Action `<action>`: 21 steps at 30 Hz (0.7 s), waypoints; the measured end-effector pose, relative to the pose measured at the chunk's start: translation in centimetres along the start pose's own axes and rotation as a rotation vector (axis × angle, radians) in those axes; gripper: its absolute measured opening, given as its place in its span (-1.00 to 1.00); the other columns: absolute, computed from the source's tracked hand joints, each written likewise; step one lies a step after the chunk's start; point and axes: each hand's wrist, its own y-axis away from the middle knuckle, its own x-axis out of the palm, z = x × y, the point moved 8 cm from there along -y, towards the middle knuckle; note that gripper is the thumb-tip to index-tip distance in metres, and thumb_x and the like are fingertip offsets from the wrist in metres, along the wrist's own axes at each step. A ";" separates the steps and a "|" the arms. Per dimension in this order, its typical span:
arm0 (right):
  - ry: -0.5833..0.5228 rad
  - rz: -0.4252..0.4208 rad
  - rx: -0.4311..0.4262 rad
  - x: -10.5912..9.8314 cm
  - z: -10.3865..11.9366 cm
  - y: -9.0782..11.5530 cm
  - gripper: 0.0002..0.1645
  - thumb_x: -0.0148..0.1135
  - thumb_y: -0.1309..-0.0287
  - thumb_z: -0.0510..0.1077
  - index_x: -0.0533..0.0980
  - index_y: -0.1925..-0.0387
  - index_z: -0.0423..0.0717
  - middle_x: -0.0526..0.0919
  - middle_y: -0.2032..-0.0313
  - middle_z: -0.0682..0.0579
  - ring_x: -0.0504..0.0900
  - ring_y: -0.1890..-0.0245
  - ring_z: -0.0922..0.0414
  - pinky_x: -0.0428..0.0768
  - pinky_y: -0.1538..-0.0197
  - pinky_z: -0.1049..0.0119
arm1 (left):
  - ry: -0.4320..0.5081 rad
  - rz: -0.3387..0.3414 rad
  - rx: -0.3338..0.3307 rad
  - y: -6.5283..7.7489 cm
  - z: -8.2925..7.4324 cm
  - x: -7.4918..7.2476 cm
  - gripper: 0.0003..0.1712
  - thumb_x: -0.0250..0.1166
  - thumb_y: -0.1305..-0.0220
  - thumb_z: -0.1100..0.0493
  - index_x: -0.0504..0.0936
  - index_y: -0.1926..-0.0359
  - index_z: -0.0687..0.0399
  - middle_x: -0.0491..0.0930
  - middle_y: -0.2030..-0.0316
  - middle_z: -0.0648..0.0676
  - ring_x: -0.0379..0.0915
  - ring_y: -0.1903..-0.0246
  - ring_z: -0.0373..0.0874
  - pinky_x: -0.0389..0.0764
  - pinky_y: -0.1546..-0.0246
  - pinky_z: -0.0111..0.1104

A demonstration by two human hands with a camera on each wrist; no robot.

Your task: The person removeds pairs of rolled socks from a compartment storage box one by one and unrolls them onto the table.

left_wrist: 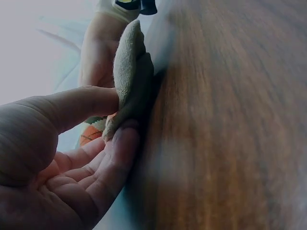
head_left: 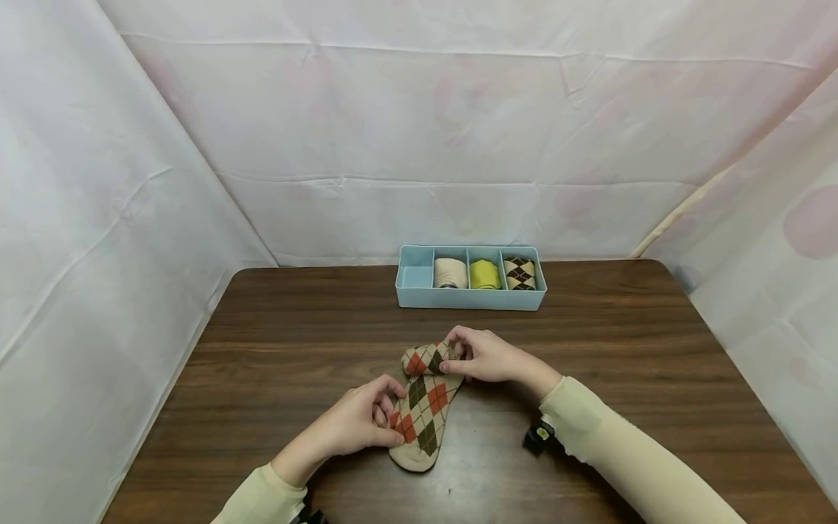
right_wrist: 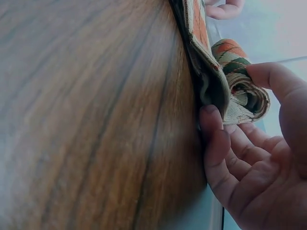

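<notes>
1. Pale sleeves (head_left: 644, 458) enter the head view's bottom; left hand (head_left: 356, 418) and right hand (head_left: 494, 356) grip a part-rolled argyle sock (head_left: 425, 415), lower centre.
2. Left wrist view: sock pinched, left of centre.
3. Right wrist view: roll (right_wrist: 235, 64) grasped, upper right.

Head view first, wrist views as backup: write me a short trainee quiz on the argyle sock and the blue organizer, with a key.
1. Which hand grips the rolled end of the argyle sock?

2. True or false: the sock is completely rolled up.

3. In the head view, what colour is the middle one of the three items in the blue organizer?
A. cream
B. yellow
C. pink

Key:
1. The right hand.
2. False; the toe end is unrolled.
3. B, the yellow item.
</notes>
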 end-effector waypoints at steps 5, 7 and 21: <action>-0.035 -0.007 -0.023 0.0 0.2 -0.1 -0.41 0.40 -0.53 0.03 0.37 -0.38 -0.04 0.75 0.31 0.04 0.73 0.56 0.07 0.69 0.34 0.21 | -0.018 0.014 0.010 0.2 -0.3 0.2 -0.31 0.71 -0.13 0.22 0.57 -0.23 0.03 0.64 0.30 -0.03 0.59 0.36 -0.19 0.60 0.31 -0.36; -0.032 -0.005 -0.036 0.1 0.4 -0.2 -0.41 0.36 -0.57 0.02 0.33 -0.42 0.01 0.76 0.30 0.03 0.74 0.55 0.06 0.70 0.32 0.19 | -0.027 0.016 0.007 0.2 -0.4 0.2 -0.31 0.71 -0.13 0.21 0.56 -0.23 0.04 0.64 0.30 -0.04 0.58 0.36 -0.20 0.60 0.31 -0.37; 0.233 -0.066 -0.181 -0.4 2.5 -1.2 -0.60 0.55 -0.37 -0.09 0.64 -0.16 0.04 0.57 -0.11 0.04 0.62 0.26 0.18 0.64 0.12 0.26 | -0.052 0.009 0.021 0.3 -0.5 0.2 -0.31 0.72 -0.12 0.21 0.55 -0.20 0.06 0.63 0.30 -0.06 0.56 0.37 -0.24 0.58 0.30 -0.38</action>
